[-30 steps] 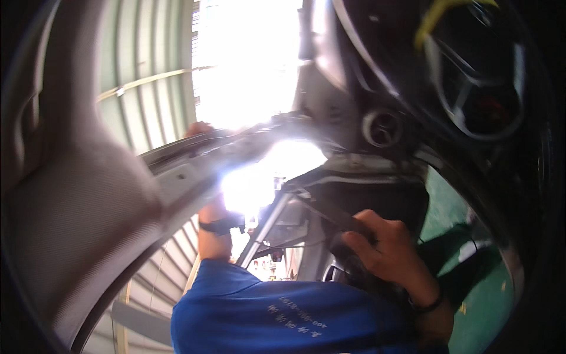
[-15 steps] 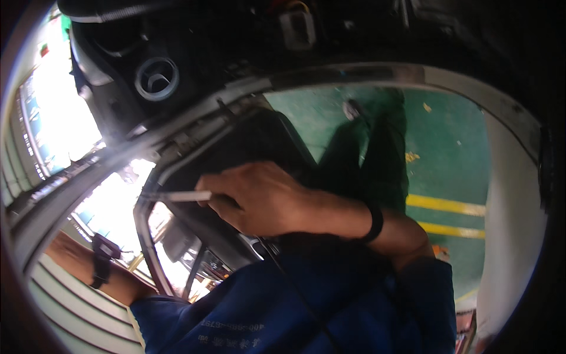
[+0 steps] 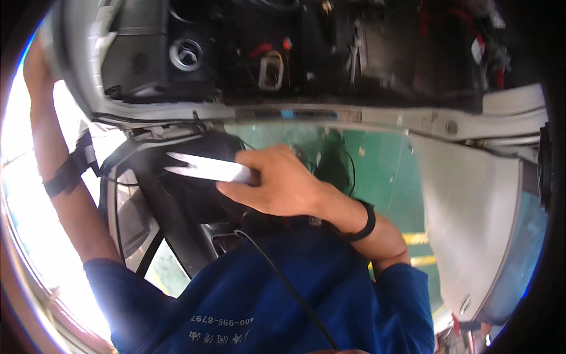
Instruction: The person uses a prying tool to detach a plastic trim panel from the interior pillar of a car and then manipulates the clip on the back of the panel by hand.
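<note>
My right hand (image 3: 280, 183) is closed round the back end of a pale, flat forked pry tool (image 3: 206, 168). The tool's two prongs point left over a dark panel and touch nothing that I can see. A black band circles my right wrist. My left arm reaches up along the left side, with a dark strap on the forearm. At the upper left edge, my left hand (image 3: 40, 71) is beside the pale car frame. Glare and the frame's rim hide its fingers.
Across the top runs a dark car interior with a round vent (image 3: 186, 55) and a square opening (image 3: 272, 71). A pale sill (image 3: 401, 118) crosses below it. At the right stands a pale door panel (image 3: 471, 218). Green floor (image 3: 383, 171) with yellow lines shows between.
The view has swung, bringing more of the car interior into sight. The pry tool has turned from edge-on to showing its forked face. My left arm has risen toward the upper left.
</note>
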### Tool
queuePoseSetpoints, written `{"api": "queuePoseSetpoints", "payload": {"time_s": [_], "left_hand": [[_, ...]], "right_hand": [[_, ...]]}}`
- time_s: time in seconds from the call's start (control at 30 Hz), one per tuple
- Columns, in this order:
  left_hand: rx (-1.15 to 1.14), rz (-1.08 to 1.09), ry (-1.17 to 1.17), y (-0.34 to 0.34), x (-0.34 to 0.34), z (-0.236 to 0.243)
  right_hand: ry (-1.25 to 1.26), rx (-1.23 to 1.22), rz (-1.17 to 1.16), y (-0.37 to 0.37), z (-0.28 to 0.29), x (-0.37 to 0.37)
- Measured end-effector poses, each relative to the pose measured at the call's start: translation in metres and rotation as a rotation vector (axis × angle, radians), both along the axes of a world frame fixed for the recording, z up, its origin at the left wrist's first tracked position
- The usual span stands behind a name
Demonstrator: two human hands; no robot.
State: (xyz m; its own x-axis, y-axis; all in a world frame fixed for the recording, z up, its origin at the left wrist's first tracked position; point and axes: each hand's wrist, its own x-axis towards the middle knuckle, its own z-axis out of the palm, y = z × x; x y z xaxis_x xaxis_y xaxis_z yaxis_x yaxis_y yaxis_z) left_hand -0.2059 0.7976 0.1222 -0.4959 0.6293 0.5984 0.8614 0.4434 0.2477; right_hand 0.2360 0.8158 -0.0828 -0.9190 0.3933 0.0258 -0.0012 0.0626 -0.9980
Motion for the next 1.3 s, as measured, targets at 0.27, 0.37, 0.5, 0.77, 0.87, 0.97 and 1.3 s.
{"api": "queuePoseSetpoints", "payload": {"time_s": [0.27,0.37,0.5,0.77,0.87,0.97,1.3], "left_hand": [[0.568,-0.065,-0.439,0.009,0.131,-0.002],[0.555,0.011,-0.501,-0.029,0.17,-0.018],[0.822,-0.253,-1.101,-0.054,0.229,-0.051],[0.698,-0.221,-1.324,-0.07,0.293,-0.068],[0.639,-0.195,-1.432,-0.082,0.31,-0.068],[0.627,-0.125,-1.38,-0.096,0.331,-0.079],[0.522,0.145,-0.589,-0.16,0.337,-0.048]], "right_hand": [[-0.092,0.074,-0.087,0.005,0.06,0.022],[-0.082,0.14,-0.05,0.023,0.084,0.019],[-0.01,0.014,-0.002,0.043,0.104,0.013],[-0.135,0.195,0.19,0.075,0.13,-0.027],[-0.119,0.2,0.258,0.07,0.128,-0.052],[-0.135,0.329,0.398,0.051,0.144,-0.071],[0.267,0.433,0.756,-0.017,0.159,-0.107]]}}
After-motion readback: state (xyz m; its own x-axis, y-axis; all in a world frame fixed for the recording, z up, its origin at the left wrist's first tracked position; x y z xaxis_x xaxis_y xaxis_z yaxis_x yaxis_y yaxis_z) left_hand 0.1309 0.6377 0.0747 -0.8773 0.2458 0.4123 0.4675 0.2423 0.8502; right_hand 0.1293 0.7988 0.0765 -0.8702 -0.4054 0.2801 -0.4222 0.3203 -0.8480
